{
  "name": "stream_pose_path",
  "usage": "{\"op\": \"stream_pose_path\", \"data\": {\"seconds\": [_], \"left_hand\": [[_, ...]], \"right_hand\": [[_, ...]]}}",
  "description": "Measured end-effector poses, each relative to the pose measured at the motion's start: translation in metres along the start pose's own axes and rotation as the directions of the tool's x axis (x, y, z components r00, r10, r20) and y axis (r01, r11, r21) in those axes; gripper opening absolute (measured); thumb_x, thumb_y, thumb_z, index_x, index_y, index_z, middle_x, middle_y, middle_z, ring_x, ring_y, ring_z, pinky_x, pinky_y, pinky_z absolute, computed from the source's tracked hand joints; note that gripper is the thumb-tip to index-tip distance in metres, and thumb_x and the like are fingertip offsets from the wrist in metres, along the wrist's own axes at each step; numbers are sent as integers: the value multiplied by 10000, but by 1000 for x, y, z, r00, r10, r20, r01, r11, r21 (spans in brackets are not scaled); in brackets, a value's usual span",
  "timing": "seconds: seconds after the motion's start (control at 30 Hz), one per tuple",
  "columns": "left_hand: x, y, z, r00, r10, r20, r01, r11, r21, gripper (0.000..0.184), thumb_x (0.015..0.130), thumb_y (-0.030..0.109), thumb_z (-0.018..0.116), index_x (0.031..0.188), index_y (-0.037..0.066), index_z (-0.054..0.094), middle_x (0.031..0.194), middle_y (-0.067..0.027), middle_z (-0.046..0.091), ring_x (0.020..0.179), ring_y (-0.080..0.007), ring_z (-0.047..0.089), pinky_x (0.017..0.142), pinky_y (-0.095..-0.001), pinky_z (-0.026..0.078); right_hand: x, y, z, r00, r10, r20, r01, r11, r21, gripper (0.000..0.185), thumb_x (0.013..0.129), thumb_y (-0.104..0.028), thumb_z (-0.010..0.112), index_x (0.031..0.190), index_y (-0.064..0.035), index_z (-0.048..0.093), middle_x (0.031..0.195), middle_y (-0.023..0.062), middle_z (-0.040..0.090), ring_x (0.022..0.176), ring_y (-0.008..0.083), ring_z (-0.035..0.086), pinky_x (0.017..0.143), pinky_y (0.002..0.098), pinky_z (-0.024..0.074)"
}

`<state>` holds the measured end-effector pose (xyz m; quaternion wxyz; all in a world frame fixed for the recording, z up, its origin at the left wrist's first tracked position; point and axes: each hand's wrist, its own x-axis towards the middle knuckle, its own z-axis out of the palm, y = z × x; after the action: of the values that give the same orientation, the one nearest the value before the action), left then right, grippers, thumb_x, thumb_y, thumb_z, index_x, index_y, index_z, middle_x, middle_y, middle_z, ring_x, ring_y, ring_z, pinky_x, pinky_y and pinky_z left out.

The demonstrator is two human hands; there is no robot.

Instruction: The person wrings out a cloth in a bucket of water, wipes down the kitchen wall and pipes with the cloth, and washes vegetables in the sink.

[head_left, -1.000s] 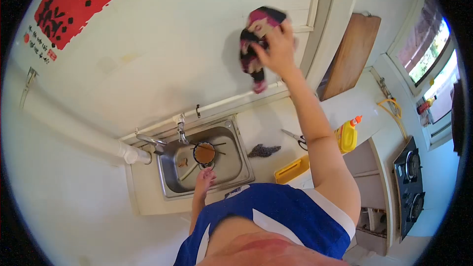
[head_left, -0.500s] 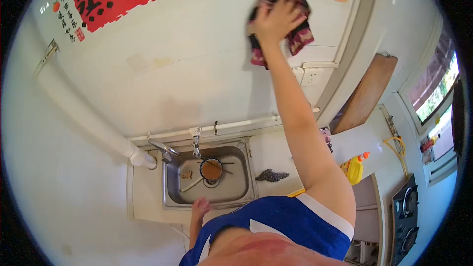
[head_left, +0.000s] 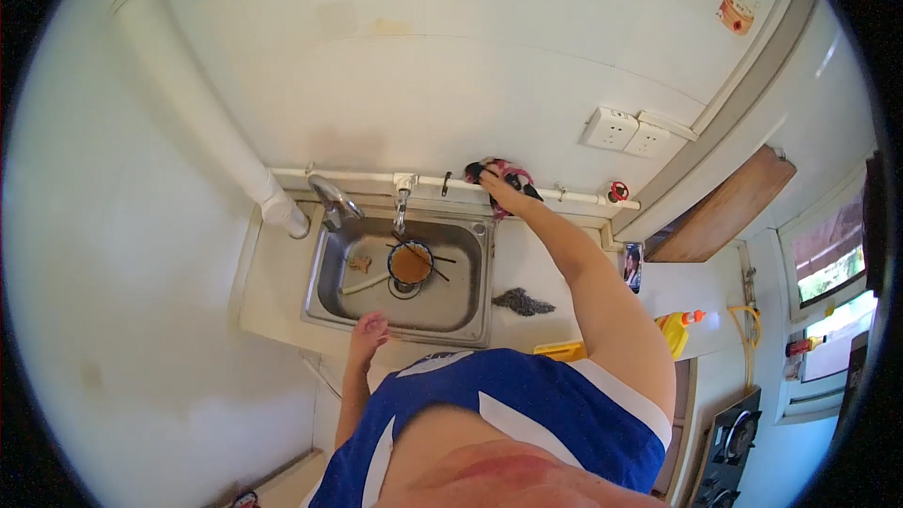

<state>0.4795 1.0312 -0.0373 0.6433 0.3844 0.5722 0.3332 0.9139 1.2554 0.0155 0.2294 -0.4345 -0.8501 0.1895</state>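
My right hand presses a dark, pink-patterned cloth against the white pipe low on the wall, right behind the sink's back corner. The fingers lie over the cloth and hide part of it. My left hand hovers by the front rim of the metal sink, its fingers loosely bent and nothing visible in it. Inside the sink sits a bowl of brownish liquid, with dark sticks around it. A grey scouring pad lies on the counter to the right.
Two taps, one a curved faucet, stand behind the sink. Wall sockets are above the pipe. To the right are a phone, a wooden board, a yellow bottle and a gas stove. A thick drainpipe runs along the left.
My right hand has come down with the cloth from high on the wall to the pipe behind the sink. The view has tilted downward. My left hand stays near the sink's front edge.
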Motion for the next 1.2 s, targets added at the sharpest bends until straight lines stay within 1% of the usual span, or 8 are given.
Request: {"op": "stream_pose_path", "data": {"seconds": [0.07,0.13,0.23,0.37,0.53,0.9,1.03,1.2], "left_hand": [[-7,-19,-16,997,-69,-25,68,997,-45,311,819,140,586,1119,106,512,914,-26,580,768,-133,578,630,-254,462],[-19,-35,-33,991,-126,-52,122,989,-85,331,811,167,593,1128,113,518,923,-23,588,786,-145,586,645,-276,468],[-33,-28,-38,989,-125,-76,115,986,-122,303,820,167,581,1112,105,524,930,-20,586,793,-142,585,657,-273,470],[-31,-8,-34,988,-86,-125,68,987,-144,315,824,182,569,1123,98,518,964,-32,590,834,-153,584,699,-281,473],[-23,-9,-30,985,-51,-164,17,980,-200,322,819,197,577,1122,102,519,982,-36,591,845,-164,583,719,-284,470],[2,7,-22,992,-23,-123,-4,976,-216,284,824,153,581,1097,96,523,938,-22,586,799,-125,577,680,-269,469],[-29,-3,-48,969,-68,-238,9,971,-240,306,823,148,580,1118,90,520,959,-36,592,807,-138,583,686,-265,471],[-84,-44,-82,880,-224,-420,112,955,-276,332,810,147,579,1132,90,517,961,-54,592,811,-153,586,678,-275,481]], "right_hand": [[-9,-34,-11,905,311,291,211,267,-940,264,735,-168,537,977,-63,550,1024,137,504,1080,264,413,942,378,286],[-9,-76,-50,987,27,-161,-161,7,-987,203,695,-145,560,888,-83,563,972,126,529,1015,259,457,874,396,331],[11,-144,-172,795,-202,-572,-337,636,-694,238,646,-23,541,881,-16,576,844,180,560,847,350,523,752,420,404],[57,-211,-319,313,-801,-510,-409,371,-834,352,711,-52,533,1060,-9,551,982,187,546,951,350,486,876,466,357],[137,-266,-346,164,-788,-594,-707,326,-628,368,776,-123,484,1125,-17,531,1118,190,515,1100,348,429,980,460,288],[204,-109,-53,942,-335,-17,214,640,-738,252,791,-93,437,1028,-57,517,960,124,540,949,328,488,858,414,402],[117,-14,30,986,-82,145,63,990,130,303,819,-130,431,1109,-50,463,1046,126,519,1000,312,481,890,397,390],[94,-22,14,967,-31,254,42,998,-36,384,853,-177,425,1210,-41,395,1154,129,494,1062,292,472,929,376,374]]}}
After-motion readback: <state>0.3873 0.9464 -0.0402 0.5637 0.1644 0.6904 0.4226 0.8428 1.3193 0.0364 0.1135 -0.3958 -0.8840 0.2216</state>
